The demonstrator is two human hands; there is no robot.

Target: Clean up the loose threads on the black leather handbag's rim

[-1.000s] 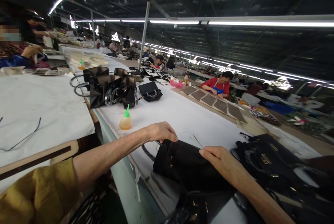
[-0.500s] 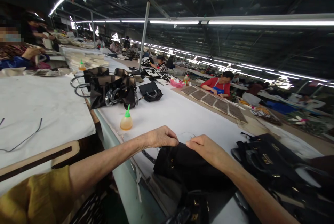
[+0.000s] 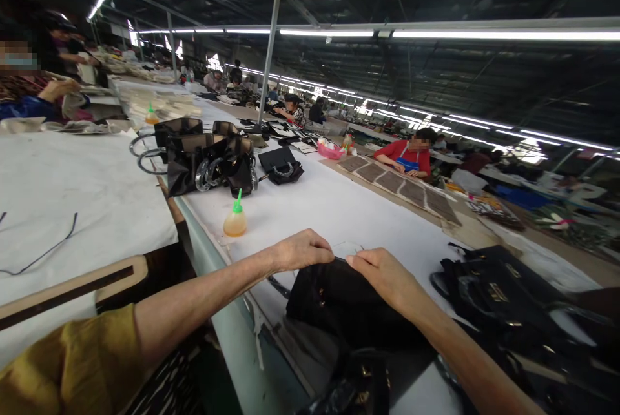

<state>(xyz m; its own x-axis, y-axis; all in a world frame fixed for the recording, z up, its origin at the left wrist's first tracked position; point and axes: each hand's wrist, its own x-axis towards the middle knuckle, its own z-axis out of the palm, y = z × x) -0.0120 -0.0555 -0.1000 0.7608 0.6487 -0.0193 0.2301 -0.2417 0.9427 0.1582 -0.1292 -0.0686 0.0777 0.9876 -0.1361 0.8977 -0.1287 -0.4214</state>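
Note:
A black bag (image 3: 358, 312) with gold-coloured fittings lies near the front edge of the white-covered table (image 3: 339, 208). My left hand (image 3: 306, 251) pinches the bag's top edge at its left part, fingers closed. Close beside it, my right hand (image 3: 375, 268) is closed on the same edge, thumb and forefinger together. A short stretch of edge shows between the two hands. Dark handles wrapped in clear plastic (image 3: 334, 399) hang at the bag's lower side.
A glue bottle with green nozzle (image 3: 235, 220) stands beyond my left forearm. Black bags stand behind it (image 3: 194, 157) and lie at the right (image 3: 504, 292). A smaller black bag (image 3: 281, 166) and a pink basket (image 3: 330, 149) are farther back. A person in red (image 3: 404, 155) works across the table.
Both hands keep their grip on the bag's edge with hardly any movement. The camera view has shifted very slightly.

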